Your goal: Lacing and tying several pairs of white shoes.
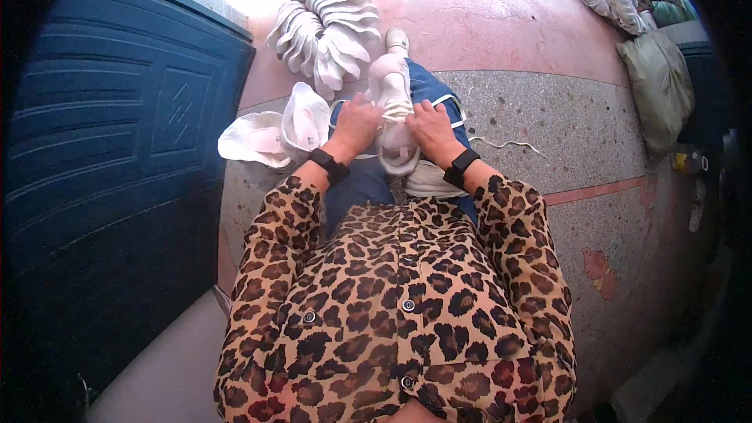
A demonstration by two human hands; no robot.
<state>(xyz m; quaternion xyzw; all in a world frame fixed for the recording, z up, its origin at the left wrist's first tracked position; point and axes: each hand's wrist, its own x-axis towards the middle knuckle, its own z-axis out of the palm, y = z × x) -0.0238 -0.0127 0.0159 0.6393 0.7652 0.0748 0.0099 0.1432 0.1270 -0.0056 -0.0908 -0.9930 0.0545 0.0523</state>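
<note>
A pale pink and white shoe upper [397, 139] lies lengthwise over my lap, its heel opening toward me. Cream shoelaces [396, 112] cross its middle. My left hand [356, 128] is closed at the left edge of the lacing, fingertips pinching the lace there. On the opposite side, my right hand [433, 132] pinches the lace too, its fingers bent against the upper. The exact grip of the fingertips is too small to make out. Below my right wrist, a bundle of cream laces [429, 180] rests against my lap.
Two white shoe uppers with pink insides, one flatter [252, 139] and one upright [306, 119], stand left of my knee. Beyond them curves a long row of nested uppers [323, 31]. A loose lace [509, 143] trails across the floor. Dark blue door left; sacks [656, 86] right.
</note>
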